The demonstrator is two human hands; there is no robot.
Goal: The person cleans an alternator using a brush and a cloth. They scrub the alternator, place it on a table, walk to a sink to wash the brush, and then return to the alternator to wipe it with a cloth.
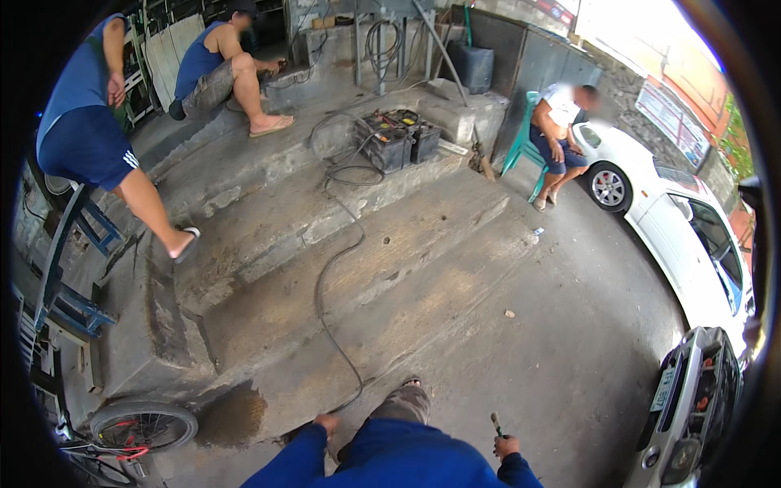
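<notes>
My right hand (pixel 506 446) is closed round a short tool with a green handle and a pale end, like a small brush (pixel 495 421), pointing up and away from me. My left hand (pixel 327 423) hangs at my left side with its fingers curled. A long black cable (pixel 320 301) winds down the concrete steps and meets the left hand's outline. Whether the fingers hold it or it only passes behind them cannot be made out. Both arms are in blue sleeves. One sandalled foot (pixel 412 381) shows in front of me at the foot of the steps.
Wide concrete steps (pixel 390 244) rise ahead, with car batteries (pixel 386 142) on top. At left are a bicycle wheel (pixel 145 426), a blue bench (pixel 73 236) and two people. Another person sits on a green chair (pixel 521 146). A white car (pixel 675 211) and a silver car front (pixel 691 407) stand right.
</notes>
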